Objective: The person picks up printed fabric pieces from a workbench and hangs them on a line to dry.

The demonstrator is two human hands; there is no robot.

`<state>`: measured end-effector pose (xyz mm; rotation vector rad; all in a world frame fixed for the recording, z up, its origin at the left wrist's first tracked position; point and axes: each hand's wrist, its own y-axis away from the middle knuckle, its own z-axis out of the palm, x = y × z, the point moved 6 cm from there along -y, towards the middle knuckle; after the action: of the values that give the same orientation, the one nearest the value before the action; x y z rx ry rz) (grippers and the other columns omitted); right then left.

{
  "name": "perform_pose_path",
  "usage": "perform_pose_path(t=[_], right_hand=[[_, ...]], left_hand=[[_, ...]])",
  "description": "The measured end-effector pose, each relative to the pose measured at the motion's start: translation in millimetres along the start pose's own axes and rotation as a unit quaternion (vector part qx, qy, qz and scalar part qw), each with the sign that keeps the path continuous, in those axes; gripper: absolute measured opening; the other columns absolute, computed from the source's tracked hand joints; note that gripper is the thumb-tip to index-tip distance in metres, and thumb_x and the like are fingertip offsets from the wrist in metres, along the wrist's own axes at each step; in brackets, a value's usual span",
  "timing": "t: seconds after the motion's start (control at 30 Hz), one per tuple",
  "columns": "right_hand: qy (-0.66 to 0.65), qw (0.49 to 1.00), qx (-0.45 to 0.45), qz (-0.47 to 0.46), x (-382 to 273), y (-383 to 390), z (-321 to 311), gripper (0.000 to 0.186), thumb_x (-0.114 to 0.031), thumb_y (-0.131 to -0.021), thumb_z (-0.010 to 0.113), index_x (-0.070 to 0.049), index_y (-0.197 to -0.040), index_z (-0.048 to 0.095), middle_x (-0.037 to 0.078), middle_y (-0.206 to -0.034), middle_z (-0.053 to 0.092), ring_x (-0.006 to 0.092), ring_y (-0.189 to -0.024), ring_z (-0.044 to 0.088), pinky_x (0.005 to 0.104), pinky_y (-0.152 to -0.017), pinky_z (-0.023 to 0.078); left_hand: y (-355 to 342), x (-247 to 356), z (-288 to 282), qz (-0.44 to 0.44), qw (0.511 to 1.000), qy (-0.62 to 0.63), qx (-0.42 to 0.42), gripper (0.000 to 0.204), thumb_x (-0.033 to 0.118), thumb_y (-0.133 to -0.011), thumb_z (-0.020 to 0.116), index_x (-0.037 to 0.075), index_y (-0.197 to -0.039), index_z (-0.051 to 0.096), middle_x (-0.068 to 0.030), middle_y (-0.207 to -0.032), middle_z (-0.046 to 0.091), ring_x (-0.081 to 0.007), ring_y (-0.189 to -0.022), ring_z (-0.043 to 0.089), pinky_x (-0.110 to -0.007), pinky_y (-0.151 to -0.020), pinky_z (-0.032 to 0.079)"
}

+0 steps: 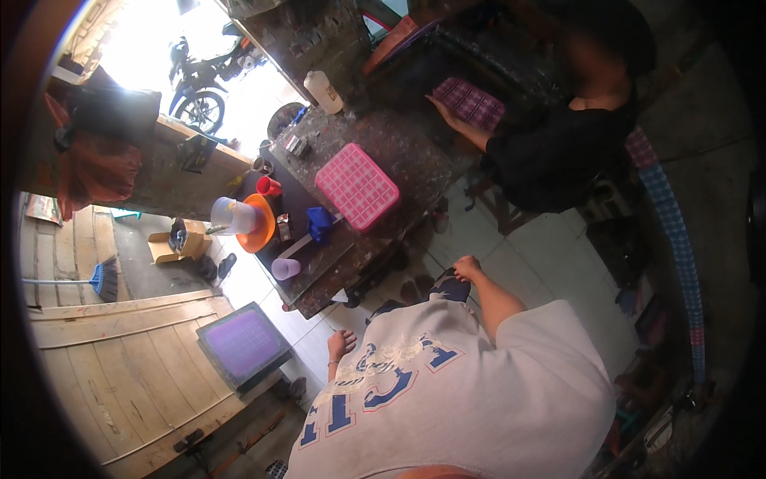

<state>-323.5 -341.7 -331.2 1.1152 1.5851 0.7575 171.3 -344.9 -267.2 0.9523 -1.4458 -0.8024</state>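
Note:
My left hand [341, 344] is low at my left side, loosely open, with nothing visible in it. My right hand [467, 269] is in front of my right thigh, its fingers curled closed and no object showing in them. Neither hand touches the dark, paint-stained table [415, 148] ahead. On that table lies a pink plastic lattice tray [357, 188]. Left of it are an orange plate [257, 223], a clear plastic pitcher [234, 215], a red cup [269, 187], a lilac cup [285, 268] and a crumpled blue item [320, 224].
At the far right a person in a dark top [535, 156] reaches toward another pink lattice tray [471, 104]. A framed purple printing screen [243, 343] is at lower left, by wooden boards [120, 383]. A white bottle [323, 92] stands at the table's far edge.

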Motion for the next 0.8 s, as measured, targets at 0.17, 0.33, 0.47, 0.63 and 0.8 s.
perform_pose_path(t=[0.17, 0.33, 0.47, 0.63, 0.8], right_hand=[[-0.003, 0.999, -0.037, -0.011, 19, -36, 0, 0.02, -0.016, -0.08, 0.056, -0.001, -0.089, 0.064, 0.009, -0.075, 0.067, 0.0175, -0.059, 0.065, 0.0296, -0.048, 0.052], [0.125, 0.969, -0.112, -0.18, -3, -59, 20, 0.022, -0.015, -0.084, 0.052, 0.003, -0.082, 0.063, 0.014, -0.073, 0.066, 0.0238, -0.056, 0.064, 0.0357, -0.048, 0.053], [-0.042, 0.998, -0.029, -0.043, -5, -54, 21, 0.018, -0.016, -0.08, 0.056, -0.001, -0.084, 0.066, 0.008, -0.073, 0.067, 0.0161, -0.055, 0.063, 0.0287, -0.046, 0.051], [0.016, 0.996, -0.057, -0.064, -18, -45, 35, 0.02, -0.016, -0.081, 0.057, -0.003, -0.094, 0.064, 0.008, -0.08, 0.068, 0.0155, -0.059, 0.064, 0.0286, -0.05, 0.053], [0.055, 0.989, -0.101, -0.088, -29, -53, 54, 0.019, -0.015, -0.082, 0.055, -0.001, -0.092, 0.063, 0.009, -0.076, 0.066, 0.0165, -0.056, 0.062, 0.029, -0.048, 0.051]], left_hand=[[-5, -18, -25, 0.164, 0.924, -0.346, -0.011, 0.043, 0.04, -0.083, 0.055, 0.002, -0.103, 0.056, -0.0184, -0.092, 0.063, -0.0355, -0.079, 0.062, -0.044, -0.061, 0.047], [-29, -43, -36, 0.23, 0.745, -0.624, 0.055, 0.047, 0.053, -0.077, 0.059, 0.006, -0.08, 0.063, -0.0176, -0.074, 0.063, -0.0361, -0.073, 0.062, -0.046, -0.061, 0.045], [-31, -35, -26, 0.24, 0.801, -0.544, 0.066, 0.032, 0.036, -0.086, 0.053, 0.009, -0.101, 0.061, -0.0145, -0.082, 0.066, -0.0298, -0.073, 0.064, -0.041, -0.057, 0.048], [-27, -39, -20, 0.048, 0.997, -0.02, 0.051, 0.031, 0.022, -0.088, 0.044, 0.006, -0.113, 0.051, -0.0111, -0.092, 0.065, -0.0245, -0.07, 0.065, -0.034, -0.052, 0.05], [-32, -69, -25, 0.027, 0.995, 0.083, 0.048, 0.034, 0.021, -0.087, 0.045, 0.005, -0.118, 0.049, -0.0115, -0.095, 0.065, -0.0274, -0.075, 0.066, -0.038, -0.052, 0.051]])
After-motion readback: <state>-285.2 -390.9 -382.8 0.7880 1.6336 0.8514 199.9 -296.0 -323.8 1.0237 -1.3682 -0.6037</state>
